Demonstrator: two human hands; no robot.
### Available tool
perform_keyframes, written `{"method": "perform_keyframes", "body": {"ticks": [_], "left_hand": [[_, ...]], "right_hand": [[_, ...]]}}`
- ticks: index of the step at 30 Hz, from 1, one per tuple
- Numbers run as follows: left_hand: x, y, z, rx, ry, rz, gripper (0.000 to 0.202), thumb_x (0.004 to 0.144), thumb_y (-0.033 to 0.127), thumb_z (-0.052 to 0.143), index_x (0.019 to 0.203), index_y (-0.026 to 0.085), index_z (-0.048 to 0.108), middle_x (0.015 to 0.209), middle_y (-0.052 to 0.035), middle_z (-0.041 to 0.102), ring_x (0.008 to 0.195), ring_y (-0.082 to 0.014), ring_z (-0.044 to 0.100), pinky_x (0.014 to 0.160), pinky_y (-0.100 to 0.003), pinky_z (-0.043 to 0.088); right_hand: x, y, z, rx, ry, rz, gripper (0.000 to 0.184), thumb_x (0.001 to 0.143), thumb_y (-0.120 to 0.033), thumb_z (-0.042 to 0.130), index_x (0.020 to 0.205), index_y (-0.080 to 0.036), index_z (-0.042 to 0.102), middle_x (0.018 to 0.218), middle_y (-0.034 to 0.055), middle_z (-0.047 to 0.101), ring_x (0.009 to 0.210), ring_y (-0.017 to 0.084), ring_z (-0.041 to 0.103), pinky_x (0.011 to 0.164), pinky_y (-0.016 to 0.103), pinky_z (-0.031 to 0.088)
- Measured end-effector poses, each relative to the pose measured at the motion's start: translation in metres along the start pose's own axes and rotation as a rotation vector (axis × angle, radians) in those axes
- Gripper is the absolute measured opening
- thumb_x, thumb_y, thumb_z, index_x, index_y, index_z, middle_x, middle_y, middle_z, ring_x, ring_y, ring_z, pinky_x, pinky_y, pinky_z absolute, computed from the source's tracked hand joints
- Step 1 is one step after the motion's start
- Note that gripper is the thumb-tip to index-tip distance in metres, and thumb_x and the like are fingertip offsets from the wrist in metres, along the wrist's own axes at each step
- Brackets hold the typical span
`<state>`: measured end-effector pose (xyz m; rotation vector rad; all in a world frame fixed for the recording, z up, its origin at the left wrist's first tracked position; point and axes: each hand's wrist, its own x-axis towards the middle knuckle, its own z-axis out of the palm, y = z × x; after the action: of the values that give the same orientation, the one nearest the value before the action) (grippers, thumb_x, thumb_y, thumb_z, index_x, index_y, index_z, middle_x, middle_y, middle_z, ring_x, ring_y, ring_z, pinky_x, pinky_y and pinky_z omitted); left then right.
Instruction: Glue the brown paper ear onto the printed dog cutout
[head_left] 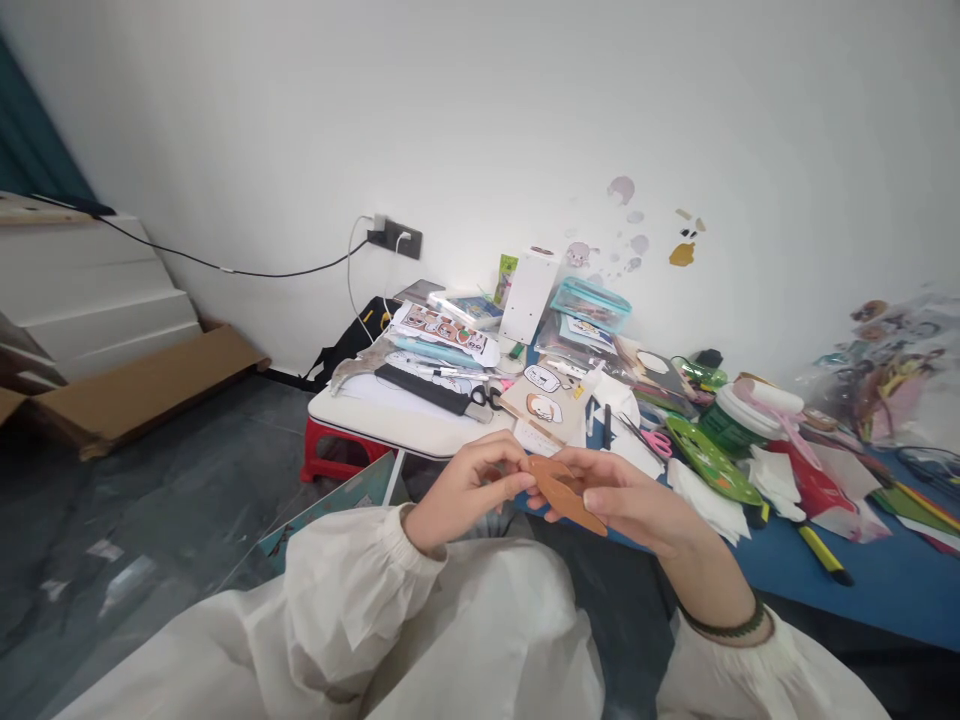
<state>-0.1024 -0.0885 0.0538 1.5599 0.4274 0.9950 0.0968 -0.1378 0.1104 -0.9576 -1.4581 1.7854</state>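
Both hands hold a flat orange-brown cut-out piece (568, 497), maybe felt or paper, above my lap at the table's front edge. My left hand (480, 487) pinches its upper left end between thumb and fingertips. At the piece's right side, my right hand (626, 497) grips it with the thumb on top and the fingers behind. Part of the piece is hidden by my fingers. Just beyond my hands lies a beige card with cartoon drawings (545, 405). Pink-handled scissors (658, 443) rest to the right of it.
A white table (420, 432) joins a blue one (885, 590) on the right. Black-handled scissors (486, 397), a green tray (712, 460), a white-and-green tub (739, 415), tissues (709, 503) and a yellow cutter (825, 555) lie about. A red stool (341, 462) stands below.
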Motion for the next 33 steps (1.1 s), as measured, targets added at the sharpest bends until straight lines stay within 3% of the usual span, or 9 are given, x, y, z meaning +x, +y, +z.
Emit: {"method": "perform_keyframes", "body": {"ticks": [8,12,16,20,24,28,33], "left_hand": [[0.001,-0.005,0.006,0.145,0.047,0.058,0.023,0.085,0.040,0.059,0.089,0.018,0.065,0.082,-0.0017,0.054,0.064,-0.0108,0.056,0.044,-0.019,0.047],[0.002,-0.018,0.006,0.338,0.200,0.134,0.020,0.090,0.033,0.052,0.098,0.019,0.063,0.088,-0.0045,0.061,0.078,-0.0140,0.060,0.060,-0.024,0.052],[0.007,-0.035,-0.001,0.609,0.285,0.244,0.015,0.091,0.021,0.049,0.101,0.019,0.060,0.096,-0.0057,0.063,0.089,-0.0153,0.059,0.080,-0.031,0.050],[0.031,-0.051,-0.007,0.871,0.230,0.365,0.019,0.086,0.013,0.053,0.103,0.017,0.060,0.099,-0.0080,0.065,0.095,-0.0192,0.058,0.083,-0.036,0.049],[0.066,-0.063,-0.006,1.054,0.133,0.441,0.022,0.084,0.013,0.057,0.105,0.013,0.060,0.103,-0.0096,0.067,0.096,-0.0226,0.061,0.084,-0.040,0.049],[0.089,-0.075,-0.001,1.147,0.076,0.417,0.027,0.084,0.015,0.057,0.110,0.009,0.059,0.111,-0.0122,0.066,0.104,-0.0250,0.059,0.088,-0.041,0.049],[0.097,-0.079,0.001,1.215,0.072,0.333,0.030,0.085,0.017,0.056,0.114,0.010,0.058,0.117,-0.0129,0.063,0.111,-0.0251,0.055,0.091,-0.041,0.047]], "right_hand": [[-0.006,0.005,-0.004,-0.021,0.096,-0.048,0.046,0.068,-0.043,0.075,0.109,-0.023,0.067,0.100,0.0061,0.071,0.091,0.019,0.067,0.087,0.035,0.051],[-0.017,0.015,-0.031,-0.037,0.295,-0.174,0.052,0.069,-0.052,0.071,0.115,-0.027,0.065,0.105,0.0049,0.070,0.099,0.021,0.064,0.092,0.037,0.049],[-0.017,0.026,-0.069,-0.078,0.496,-0.220,0.042,0.076,-0.047,0.066,0.113,-0.027,0.065,0.106,0.0055,0.070,0.106,0.024,0.061,0.100,0.042,0.045],[0.002,0.034,-0.100,-0.134,0.628,-0.203,0.036,0.079,-0.043,0.064,0.112,-0.029,0.064,0.106,0.0041,0.070,0.109,0.024,0.062,0.103,0.045,0.043],[0.025,0.037,-0.118,-0.213,0.687,-0.132,0.041,0.073,-0.043,0.072,0.110,-0.028,0.064,0.106,0.0054,0.071,0.106,0.026,0.063,0.101,0.046,0.046],[0.037,0.039,-0.129,-0.268,0.727,-0.047,0.042,0.071,-0.040,0.075,0.111,-0.030,0.064,0.115,0.0049,0.068,0.111,0.024,0.061,0.103,0.043,0.045],[0.041,0.047,-0.140,-0.313,0.716,0.032,0.045,0.076,-0.045,0.069,0.118,-0.034,0.060,0.124,0.0047,0.064,0.113,0.023,0.060,0.101,0.041,0.048]]}}
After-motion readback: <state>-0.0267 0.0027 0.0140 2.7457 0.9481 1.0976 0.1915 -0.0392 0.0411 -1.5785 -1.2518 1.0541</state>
